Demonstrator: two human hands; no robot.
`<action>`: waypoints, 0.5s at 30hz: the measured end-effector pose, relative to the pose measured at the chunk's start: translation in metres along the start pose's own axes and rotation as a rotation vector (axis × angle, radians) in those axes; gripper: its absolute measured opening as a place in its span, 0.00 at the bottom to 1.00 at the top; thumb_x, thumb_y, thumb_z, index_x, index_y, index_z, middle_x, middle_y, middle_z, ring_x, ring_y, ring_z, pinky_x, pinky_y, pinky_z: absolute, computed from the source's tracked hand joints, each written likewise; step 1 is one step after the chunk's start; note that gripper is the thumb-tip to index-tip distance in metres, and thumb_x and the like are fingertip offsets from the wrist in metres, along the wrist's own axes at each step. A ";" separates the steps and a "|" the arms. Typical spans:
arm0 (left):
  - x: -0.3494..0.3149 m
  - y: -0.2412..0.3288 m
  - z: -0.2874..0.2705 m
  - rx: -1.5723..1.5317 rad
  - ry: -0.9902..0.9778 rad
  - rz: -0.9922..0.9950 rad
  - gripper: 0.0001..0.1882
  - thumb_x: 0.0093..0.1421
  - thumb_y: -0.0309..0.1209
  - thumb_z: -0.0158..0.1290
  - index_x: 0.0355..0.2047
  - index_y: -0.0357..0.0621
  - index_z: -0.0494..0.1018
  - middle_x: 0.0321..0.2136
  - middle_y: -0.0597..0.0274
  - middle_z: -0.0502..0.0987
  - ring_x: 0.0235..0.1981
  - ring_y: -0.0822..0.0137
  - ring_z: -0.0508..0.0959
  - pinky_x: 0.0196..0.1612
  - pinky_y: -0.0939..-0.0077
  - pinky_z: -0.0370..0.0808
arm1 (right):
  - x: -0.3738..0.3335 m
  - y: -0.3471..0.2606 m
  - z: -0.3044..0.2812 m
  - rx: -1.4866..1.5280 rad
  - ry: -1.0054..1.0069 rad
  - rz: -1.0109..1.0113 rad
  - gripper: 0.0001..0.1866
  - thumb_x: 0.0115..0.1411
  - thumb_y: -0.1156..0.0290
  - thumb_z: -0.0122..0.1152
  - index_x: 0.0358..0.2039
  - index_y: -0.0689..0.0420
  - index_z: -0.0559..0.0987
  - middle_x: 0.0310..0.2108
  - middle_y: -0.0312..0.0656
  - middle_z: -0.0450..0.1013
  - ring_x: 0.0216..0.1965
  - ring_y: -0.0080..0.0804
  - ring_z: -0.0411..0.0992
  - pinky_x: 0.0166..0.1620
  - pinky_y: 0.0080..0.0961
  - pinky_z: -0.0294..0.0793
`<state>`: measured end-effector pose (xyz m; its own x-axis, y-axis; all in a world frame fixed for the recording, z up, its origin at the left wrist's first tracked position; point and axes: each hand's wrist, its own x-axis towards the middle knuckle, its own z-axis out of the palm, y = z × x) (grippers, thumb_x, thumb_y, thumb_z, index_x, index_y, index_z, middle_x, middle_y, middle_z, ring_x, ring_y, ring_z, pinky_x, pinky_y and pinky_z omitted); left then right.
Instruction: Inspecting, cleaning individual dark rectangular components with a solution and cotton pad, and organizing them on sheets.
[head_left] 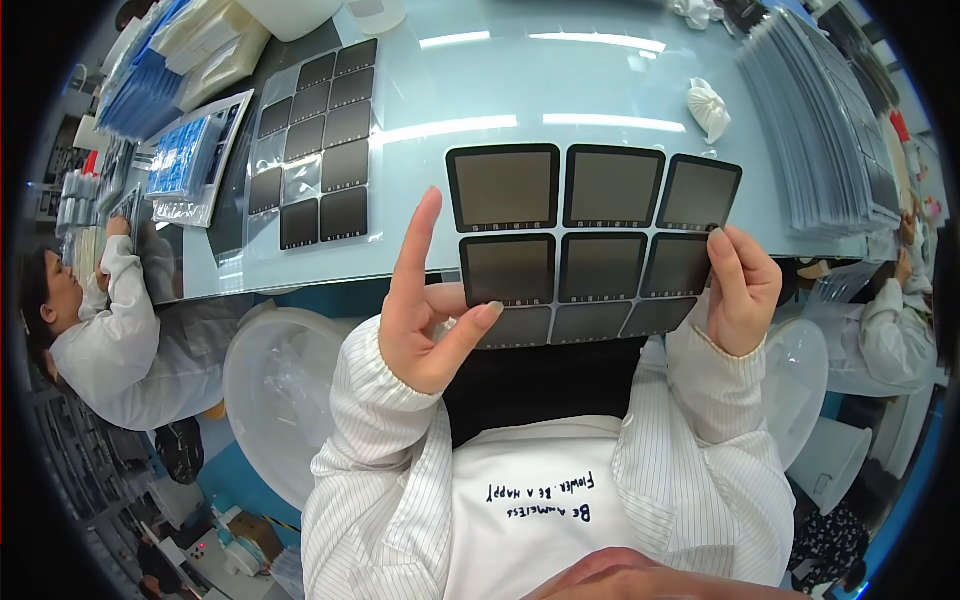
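A clear sheet of dark, rounded-corner panels (600,268) is held up in front of me, tilted, over the table's near edge. Its panels sit in three rows, with small pale marks along their lower edges. My left hand (420,325) has its thumb on the sheet's lower left part, other fingers curled behind, while the index finger points up free of it. At the right edge, my right hand (742,295) pinches the sheet between thumb and fingers. The lowest row leans toward my lap.
A similar sheet with some vacant pockets (322,150) lies on the glossy table (420,95) at left. Beyond it are blue packets (185,160) and piled film (200,50). A tall stack of sheets (825,130) stands right, near crumpled white wrap (709,110). White bins (275,400) flank me; a co-worker (110,330) sits left.
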<state>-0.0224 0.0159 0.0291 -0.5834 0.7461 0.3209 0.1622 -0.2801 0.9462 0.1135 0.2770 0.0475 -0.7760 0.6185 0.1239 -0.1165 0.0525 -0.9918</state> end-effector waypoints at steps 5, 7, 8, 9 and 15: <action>-0.003 0.010 0.003 0.028 -0.022 0.037 0.42 0.59 0.14 0.42 0.64 0.31 0.25 0.42 0.39 0.76 0.29 0.72 0.79 0.34 0.87 0.71 | -0.006 0.001 -0.003 0.021 -0.033 -0.037 0.11 0.60 0.77 0.57 0.42 0.68 0.78 0.35 0.41 0.77 0.35 0.21 0.73 0.42 0.15 0.68; -0.005 0.011 0.006 0.087 -0.010 0.039 0.42 0.58 0.13 0.43 0.64 0.28 0.27 0.42 0.37 0.76 0.32 0.66 0.80 0.36 0.84 0.72 | -0.007 0.002 -0.007 -0.004 -0.024 -0.036 0.10 0.60 0.77 0.57 0.42 0.68 0.77 0.35 0.41 0.77 0.36 0.21 0.73 0.43 0.15 0.68; -0.006 0.011 0.006 0.089 -0.009 0.037 0.42 0.58 0.13 0.43 0.64 0.28 0.27 0.42 0.37 0.76 0.32 0.66 0.80 0.36 0.84 0.72 | -0.008 0.003 -0.008 -0.032 -0.013 -0.037 0.10 0.60 0.77 0.57 0.42 0.68 0.77 0.36 0.41 0.77 0.36 0.21 0.73 0.43 0.14 0.67; -0.006 0.010 0.006 0.110 -0.003 0.068 0.42 0.57 0.13 0.44 0.63 0.26 0.29 0.41 0.37 0.77 0.33 0.64 0.81 0.36 0.83 0.73 | -0.009 0.002 -0.008 -0.031 -0.014 -0.035 0.10 0.60 0.77 0.57 0.42 0.68 0.77 0.36 0.41 0.77 0.36 0.21 0.73 0.43 0.14 0.67; -0.006 0.011 0.008 0.167 0.022 0.116 0.42 0.58 0.18 0.47 0.64 0.28 0.31 0.33 0.45 0.80 0.29 0.71 0.81 0.35 0.88 0.72 | -0.013 -0.005 -0.005 -0.049 -0.021 -0.089 0.10 0.61 0.77 0.56 0.41 0.68 0.77 0.34 0.38 0.76 0.34 0.18 0.71 0.41 0.13 0.66</action>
<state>-0.0111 0.0131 0.0383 -0.5702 0.7005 0.4291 0.3580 -0.2582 0.8973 0.1273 0.2729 0.0511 -0.7770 0.5930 0.2114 -0.1552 0.1450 -0.9772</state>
